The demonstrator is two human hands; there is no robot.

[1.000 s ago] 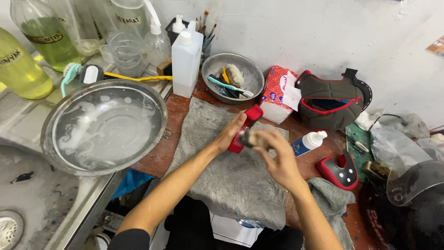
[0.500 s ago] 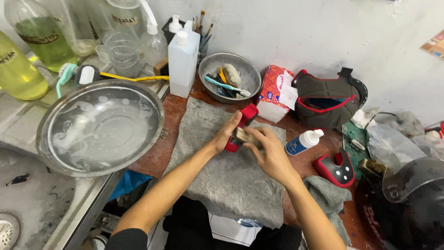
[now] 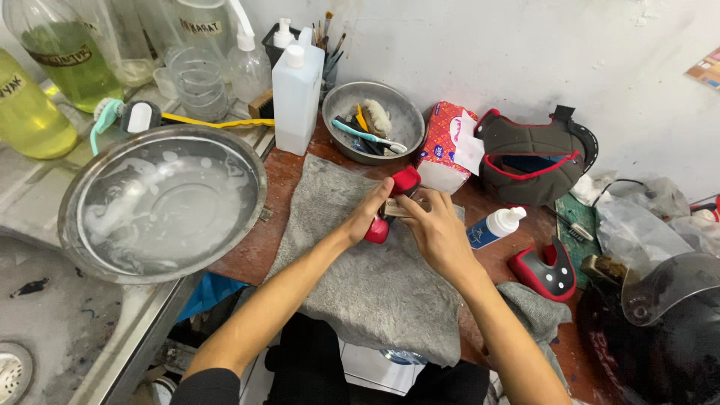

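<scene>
Your left hand (image 3: 369,214) grasps the red pad (image 3: 390,202) over the grey cloth (image 3: 367,277) — your right hand (image 3: 435,229) presses a small brush (image 3: 397,208) on it, just before the tissue box (image 3: 448,146).

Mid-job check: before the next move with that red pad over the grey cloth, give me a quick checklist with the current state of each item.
1. Red pad held by both hands: ok; left hand grips its lower end, right hand covers its middle.
2. Grey cloth lies under the work: ok, spread flat, with its front edge hanging over the counter.
3. Big metal bowl of soapy water in reach: ok, beside the cloth on the left.
4. Small bowl of brushes close by: ok, just behind the cloth.
5. Brush in the right hand: cannot tell, only a bit shows past the fingers.
6. Small white-capped bottle upright: not ok, it lies on its side.
</scene>
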